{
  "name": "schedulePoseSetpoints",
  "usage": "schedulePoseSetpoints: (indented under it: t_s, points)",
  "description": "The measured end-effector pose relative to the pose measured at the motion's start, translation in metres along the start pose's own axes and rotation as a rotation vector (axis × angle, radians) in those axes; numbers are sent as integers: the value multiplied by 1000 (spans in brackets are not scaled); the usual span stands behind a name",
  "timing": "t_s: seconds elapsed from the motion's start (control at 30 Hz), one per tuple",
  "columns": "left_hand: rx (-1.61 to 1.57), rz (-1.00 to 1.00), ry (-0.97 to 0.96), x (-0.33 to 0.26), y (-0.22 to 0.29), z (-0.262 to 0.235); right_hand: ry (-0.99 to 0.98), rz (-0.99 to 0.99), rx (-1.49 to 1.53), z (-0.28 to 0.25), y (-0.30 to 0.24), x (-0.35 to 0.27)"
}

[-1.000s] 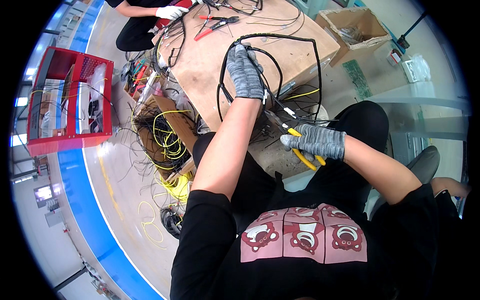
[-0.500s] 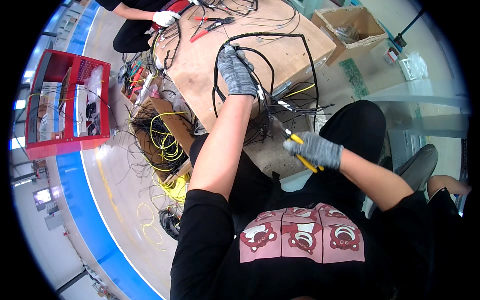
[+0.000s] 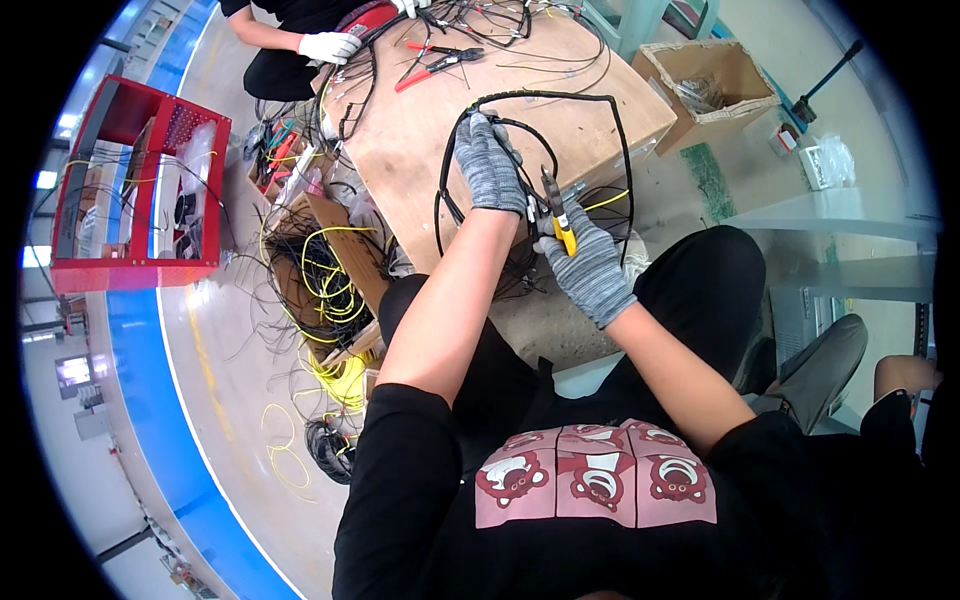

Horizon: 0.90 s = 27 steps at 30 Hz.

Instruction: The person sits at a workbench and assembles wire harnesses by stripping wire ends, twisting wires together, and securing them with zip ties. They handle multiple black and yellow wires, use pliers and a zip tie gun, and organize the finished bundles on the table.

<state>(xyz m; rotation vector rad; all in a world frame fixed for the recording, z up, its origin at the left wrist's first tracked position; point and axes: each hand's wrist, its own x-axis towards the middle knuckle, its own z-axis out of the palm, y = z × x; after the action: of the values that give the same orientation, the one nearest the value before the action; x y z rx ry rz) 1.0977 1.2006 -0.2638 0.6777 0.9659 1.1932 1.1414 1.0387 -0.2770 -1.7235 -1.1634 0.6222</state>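
Observation:
A black cable harness (image 3: 540,95) forms a wide loop over the near side of the wooden worktop. In its grey knitted glove, my left hand (image 3: 489,165) is closed around the harness at the loop's left side. Close by on the right, my gloved right hand (image 3: 588,268) holds yellow-handled pliers (image 3: 563,232), their dark jaws pointing up and away from me. The pliers lie beside the harness wires; whether the jaws touch a wire I cannot tell. Loose wire ends and a yellow wire (image 3: 607,200) hang near the worktop's edge, partly hidden by my hands.
On the worktop (image 3: 400,150) lie red-handled pliers (image 3: 440,65) and more black cables. Across it, a co-worker's white-gloved hand (image 3: 330,47) rests near cables. Left are a box of black and yellow cables (image 3: 345,225) and a red rack (image 3: 218,200). A cardboard box (image 3: 745,95) stands right.
My right hand has moved up and left with the pliers, from beside my knee to near my left hand. The pliers' jaws now point upward. My left hand keeps hold of the harness.

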Motion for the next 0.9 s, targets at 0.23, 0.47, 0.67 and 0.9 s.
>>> schedulePoseSetpoints:
  t_s: [0.23, 0.47, 0.67, 0.9]
  points:
    - [-128, -5, 18, 23, 15, -10, -291, 238, 42, -5, 8, -44]
    - [-40, -32, 21, 28, 14, -16, -595, 461, 384, -73, -6, -89]
    - [-139, -7, 54, 25, 11, -12, -663, 744, 849, -101, -32, -75]
    - [-177, 72, 13, 11, 10, -10, -609, 880, 1378, -78, -35, -67]
